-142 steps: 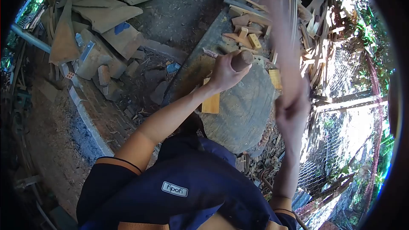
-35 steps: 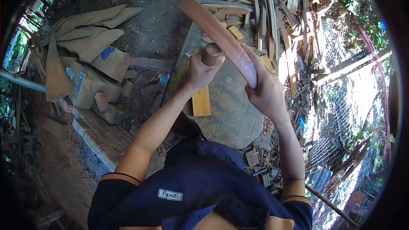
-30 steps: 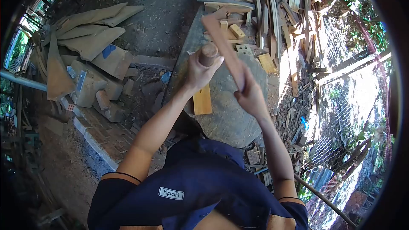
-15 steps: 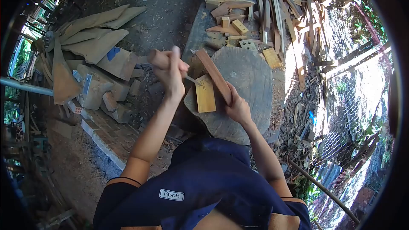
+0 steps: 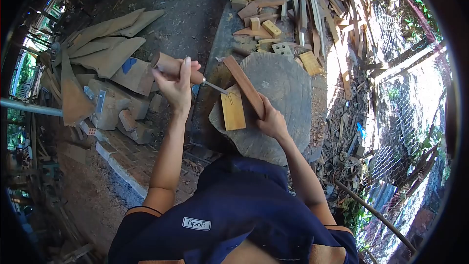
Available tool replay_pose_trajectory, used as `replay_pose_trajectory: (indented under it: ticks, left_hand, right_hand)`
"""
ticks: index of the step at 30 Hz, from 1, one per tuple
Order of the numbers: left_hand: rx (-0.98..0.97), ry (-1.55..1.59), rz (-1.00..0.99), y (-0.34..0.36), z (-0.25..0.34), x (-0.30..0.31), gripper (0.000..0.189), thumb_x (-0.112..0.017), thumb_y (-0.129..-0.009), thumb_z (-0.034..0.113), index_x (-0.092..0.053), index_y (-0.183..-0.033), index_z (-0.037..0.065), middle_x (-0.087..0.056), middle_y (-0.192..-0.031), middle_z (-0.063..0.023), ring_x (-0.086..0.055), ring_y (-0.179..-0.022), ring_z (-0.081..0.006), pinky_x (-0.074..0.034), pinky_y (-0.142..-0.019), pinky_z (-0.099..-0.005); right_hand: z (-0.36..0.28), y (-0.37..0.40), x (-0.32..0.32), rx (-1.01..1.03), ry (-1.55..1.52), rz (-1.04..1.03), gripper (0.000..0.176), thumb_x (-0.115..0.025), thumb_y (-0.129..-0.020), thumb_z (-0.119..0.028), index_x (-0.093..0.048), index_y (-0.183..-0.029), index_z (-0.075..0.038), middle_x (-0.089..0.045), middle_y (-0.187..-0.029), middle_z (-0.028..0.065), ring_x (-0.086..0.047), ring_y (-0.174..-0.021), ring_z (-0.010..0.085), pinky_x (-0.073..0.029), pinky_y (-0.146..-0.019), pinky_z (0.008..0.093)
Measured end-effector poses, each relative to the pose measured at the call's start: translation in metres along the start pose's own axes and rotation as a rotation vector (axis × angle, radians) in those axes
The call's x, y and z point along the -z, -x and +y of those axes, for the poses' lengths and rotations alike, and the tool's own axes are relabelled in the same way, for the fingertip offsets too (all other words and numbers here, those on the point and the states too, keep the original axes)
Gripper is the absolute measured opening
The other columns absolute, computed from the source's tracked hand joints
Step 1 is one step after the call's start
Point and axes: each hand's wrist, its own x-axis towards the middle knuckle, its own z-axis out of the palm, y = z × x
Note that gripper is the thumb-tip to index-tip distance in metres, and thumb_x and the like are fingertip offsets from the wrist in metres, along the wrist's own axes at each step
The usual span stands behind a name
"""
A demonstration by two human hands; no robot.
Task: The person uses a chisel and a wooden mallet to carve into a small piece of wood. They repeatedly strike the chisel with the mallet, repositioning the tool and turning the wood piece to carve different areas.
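Note:
My left hand [image 5: 177, 82] is closed around the thick wooden handle of a chisel [image 5: 215, 87]. The chisel leans over to the left, and its metal shaft reaches the upper part of a yellow wooden block [image 5: 234, 113], where some dark lines show. That block lies on a round chopping stump [image 5: 281, 95]. My right hand [image 5: 272, 121] grips the near end of a long reddish-brown wooden bar [image 5: 243, 84], which slants up and left across the stump beside the block.
Wooden offcuts and small yellow blocks [image 5: 271, 28] lie on the bench [image 5: 225, 32] beyond the stump. Long strips [image 5: 312, 10] are stacked at its right. Boards and chunks [image 5: 105, 54] are piled on the left, and wire mesh [image 5: 400, 102] stands at the right.
My left hand has moved left, and the chisel handle has tipped lower toward that side. The bar in my right hand and the yellow block stay nearly in place.

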Motion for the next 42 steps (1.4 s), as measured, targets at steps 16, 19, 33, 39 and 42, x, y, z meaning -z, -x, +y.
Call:
replay_pose_trajectory:
  ticks: [16,19,33,39,42]
  left_hand:
    - [0.138,0.297,0.173,0.001,-0.032,-0.006,0.014,-0.056,-0.09,0.016,-0.046,-0.09,0.006,-0.049,-0.072,-0.0038,-0.05,-0.051,-0.0136,-0.044,-0.041,-0.0309]
    - [0.143,0.307,0.19,0.001,-0.034,-0.006,0.016,-0.056,-0.09,0.019,-0.046,-0.09,0.006,-0.049,-0.073,-0.0039,-0.05,-0.051,-0.0139,-0.044,-0.041,-0.0311]
    - [0.111,0.321,0.199,0.0,-0.036,-0.006,0.023,-0.054,-0.092,0.025,-0.045,-0.085,0.005,-0.05,-0.073,-0.0062,-0.05,-0.049,-0.0155,-0.044,-0.039,-0.0327]
    - [0.117,0.315,0.16,0.0,-0.037,-0.007,0.023,-0.054,-0.092,0.026,-0.045,-0.086,0.005,-0.05,-0.074,-0.007,-0.05,-0.049,-0.0159,-0.044,-0.039,-0.0328]
    - [0.099,0.316,0.133,0.005,-0.035,-0.01,0.022,-0.055,-0.092,0.024,-0.044,-0.087,0.005,-0.05,-0.075,-0.007,-0.05,-0.05,-0.0156,-0.045,-0.041,-0.0322]
  right_hand:
    - [-0.001,0.0,0.003,-0.002,-0.023,-0.014,0.083,-0.062,-0.071,-0.013,-0.035,-0.149,-0.022,-0.068,-0.108,0.0249,-0.064,-0.104,0.0441,-0.051,-0.092,0.0515]
    - [0.0,-0.001,0.002,-0.004,-0.024,-0.021,0.083,-0.062,-0.072,-0.013,-0.034,-0.149,-0.022,-0.068,-0.108,0.0252,-0.064,-0.104,0.0442,-0.051,-0.091,0.0515]
    - [-0.001,-0.004,0.006,-0.028,-0.04,-0.053,0.081,-0.062,-0.073,-0.016,-0.034,-0.148,-0.021,-0.067,-0.112,0.0262,-0.063,-0.107,0.0449,-0.049,-0.094,0.0508]
    - [-0.003,-0.004,0.005,-0.027,-0.046,-0.047,0.081,-0.062,-0.072,-0.015,-0.034,-0.149,-0.021,-0.067,-0.111,0.0266,-0.063,-0.106,0.0452,-0.049,-0.094,0.0508]
    - [-0.004,-0.004,0.005,-0.03,-0.041,-0.052,0.081,-0.062,-0.073,-0.015,-0.034,-0.149,-0.021,-0.067,-0.112,0.0268,-0.063,-0.107,0.0455,-0.049,-0.094,0.0511]
